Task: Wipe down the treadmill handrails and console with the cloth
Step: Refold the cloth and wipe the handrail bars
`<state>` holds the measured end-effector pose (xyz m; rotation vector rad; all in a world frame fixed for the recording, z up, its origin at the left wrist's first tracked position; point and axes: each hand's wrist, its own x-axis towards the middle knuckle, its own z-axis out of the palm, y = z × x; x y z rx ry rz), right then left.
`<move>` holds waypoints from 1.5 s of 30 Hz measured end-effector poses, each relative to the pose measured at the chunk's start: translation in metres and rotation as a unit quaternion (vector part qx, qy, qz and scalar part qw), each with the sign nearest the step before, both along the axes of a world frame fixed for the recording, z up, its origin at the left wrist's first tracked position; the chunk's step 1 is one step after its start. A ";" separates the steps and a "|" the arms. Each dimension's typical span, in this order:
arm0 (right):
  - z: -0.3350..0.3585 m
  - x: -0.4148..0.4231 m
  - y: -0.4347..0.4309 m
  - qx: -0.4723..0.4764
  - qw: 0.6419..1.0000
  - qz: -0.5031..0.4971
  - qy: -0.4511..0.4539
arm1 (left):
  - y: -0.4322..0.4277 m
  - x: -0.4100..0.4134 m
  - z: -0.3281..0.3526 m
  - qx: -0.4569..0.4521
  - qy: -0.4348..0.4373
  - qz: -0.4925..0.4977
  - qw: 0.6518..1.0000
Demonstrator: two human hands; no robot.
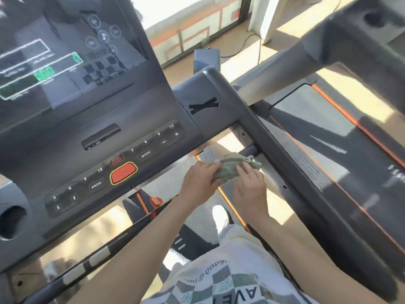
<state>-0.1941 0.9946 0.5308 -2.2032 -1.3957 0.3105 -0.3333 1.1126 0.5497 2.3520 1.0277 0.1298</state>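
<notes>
Standing on treadmill belt (192, 172), facing console (87, 132). Holding green cloth (232, 167) bunched into a wad, in the air just below the console's lower right edge and just beside the right handrail (274, 154); touching neither, as far as can be told. Gripping the wad's near end with left hand (198, 183), fingers curled round it. Covering the other end with right hand (249, 189), fingers laid over the top, thumb apparently underneath. Both hands closed on the cloth, nothing else held. Judged to be gathering the wad to present a fresh face, hence the two-handed hold away from any part of the machine.

Keypad within reach above the left hand: red stop/start button (123, 173) near the middle of the console's lower edge, PROG and MODE keys to either side. Worth wiping lightly there to avoid a press. Screen (65, 51) lit, upper left. Red safety clip (156, 200) hanging on its cord under the console's lower edge. Front crossbar (87, 262) with silver grip sensors below the console, running toward bottom left. Phone (206, 59) propped past the console's right corner, near the top of the right handrail; best wiped around, not knocked. Cup holder (13, 222) at the console's left end.

Cannot tell which parts already wiped: no streaks or damp visible. Likely next: right handrail, nearest the cloth.
</notes>
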 end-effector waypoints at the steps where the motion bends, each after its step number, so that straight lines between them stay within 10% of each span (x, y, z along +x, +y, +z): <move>1: -0.003 0.001 -0.005 -0.005 0.996 -0.035 0.077 | 0.002 0.005 0.000 0.000 0.002 -0.006 1.000; 7: 0.018 0.007 0.006 0.004 0.789 -0.184 0.586 | 0.020 0.033 0.007 -0.020 0.003 -0.047 0.999; 16: 0.019 0.010 0.026 0.087 0.623 -0.260 0.732 | 0.053 0.081 0.005 -0.200 -0.014 -0.002 0.980; 27: 0.018 0.022 0.050 0.120 0.532 -0.414 0.729 | 0.062 0.112 0.000 -0.228 -0.057 0.112 0.965; 45: 0.019 0.012 0.035 0.026 0.551 -0.330 0.766 | 0.044 0.064 0.003 -0.270 -0.033 0.080 0.959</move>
